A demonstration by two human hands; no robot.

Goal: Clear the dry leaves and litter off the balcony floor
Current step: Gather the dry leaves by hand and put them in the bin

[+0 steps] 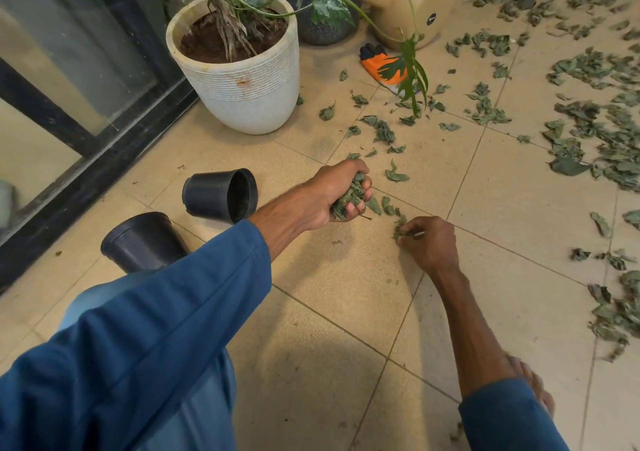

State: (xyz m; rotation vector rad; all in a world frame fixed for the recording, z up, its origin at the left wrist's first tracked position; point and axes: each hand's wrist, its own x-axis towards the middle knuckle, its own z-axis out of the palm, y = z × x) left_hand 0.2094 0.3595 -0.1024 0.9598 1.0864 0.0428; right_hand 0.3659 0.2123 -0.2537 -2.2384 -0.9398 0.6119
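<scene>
Beige floor tiles (329, 329) fill the view, and the left hand (337, 192) is right at centre, fingers clenched round a fat clump of leaves (348, 198) held over the tiles. At four o'clock from it the right hand (431, 242) is down low, fingertips pinching a small tuft of leaves (401, 230) that lies on the floor. A few loose pieces sit along the grout line between the two hands.

The big spread of dry leaves (595, 138) lies out at two to three o'clock, thick along the right edge. A thinner scatter runs up at twelve o'clock towards the white planter (242, 83).

Two plastic pots are on their sides. The near black pot (214, 196) is at nine o'clock of the left hand, its mouth turned towards that hand. The far black pot (143, 242) is at eight o'clock, partly behind the blue sleeve (166, 329).

Up at one o'clock an orange glove (377, 66) lies just beside a tan watering can (415, 3). A black-framed glass door (114, 159) runs down the left side.
</scene>
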